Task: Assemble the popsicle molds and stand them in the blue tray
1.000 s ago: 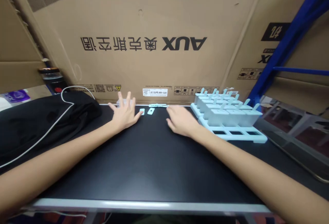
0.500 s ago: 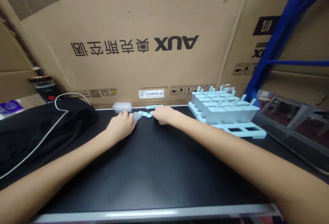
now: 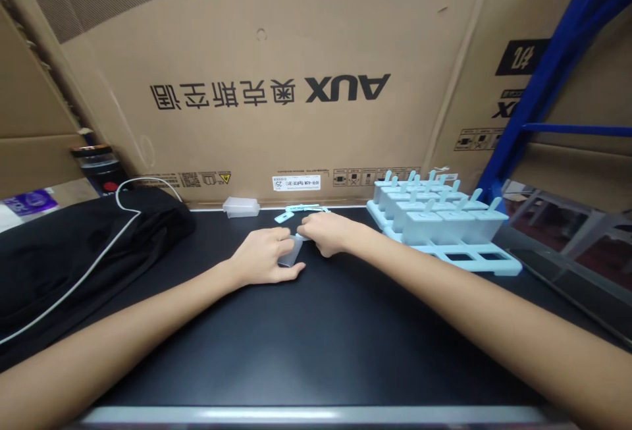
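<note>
My left hand [image 3: 264, 260] holds a small translucent mould cup [image 3: 289, 253] on the black tabletop [image 3: 306, 338]. My right hand [image 3: 323, 232] is closed beside it, pinching a pale blue stick piece at the cup's top; most of that piece is hidden by the fingers. Another pale blue stick piece [image 3: 282, 217] and a longer pale blue strip [image 3: 303, 208] lie just behind the hands. A second translucent cup [image 3: 241, 207] lies on its side near the cardboard wall.
A pale blue mould tray [image 3: 474, 263] with several filled cups and sticks stands at the right, its front slots empty. A black cloth [image 3: 74, 245] with a white cable lies at the left. A large cardboard box [image 3: 276, 54] walls off the back.
Both hands drew back toward me and met. The left hand brought a translucent cup from near the wall; the right hand picked up a blue stick piece and moved it to the cup.
</note>
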The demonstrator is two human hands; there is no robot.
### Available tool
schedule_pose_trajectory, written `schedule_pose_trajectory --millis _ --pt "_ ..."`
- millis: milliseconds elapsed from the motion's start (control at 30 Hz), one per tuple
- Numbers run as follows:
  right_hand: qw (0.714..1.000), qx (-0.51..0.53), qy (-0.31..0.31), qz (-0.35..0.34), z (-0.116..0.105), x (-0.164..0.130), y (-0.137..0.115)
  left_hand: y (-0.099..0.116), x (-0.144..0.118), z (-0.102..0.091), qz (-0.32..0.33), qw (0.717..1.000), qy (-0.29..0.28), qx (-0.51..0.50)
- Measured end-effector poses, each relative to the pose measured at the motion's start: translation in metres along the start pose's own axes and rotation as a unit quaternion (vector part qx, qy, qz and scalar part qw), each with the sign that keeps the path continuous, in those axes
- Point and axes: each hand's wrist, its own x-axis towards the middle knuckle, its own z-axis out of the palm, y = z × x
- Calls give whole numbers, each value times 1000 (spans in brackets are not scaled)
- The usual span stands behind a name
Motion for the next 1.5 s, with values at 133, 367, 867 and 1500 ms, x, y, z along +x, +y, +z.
schedule_pose_trajectory --millis 133,367,867,1500 --pt "996 92 -10 4 2 -36 2 0 -1 2 87 984 25 -155" --pt "971 226 -38 72 6 -87 6 6 4 -6 130 973 -10 -189" --pt "936 323 90 111 5 -98 9 27 32 12 84 976 33 -197" --pt "677 701 195 109 26 -67 -41 19 28 29 76 902 113 -409"
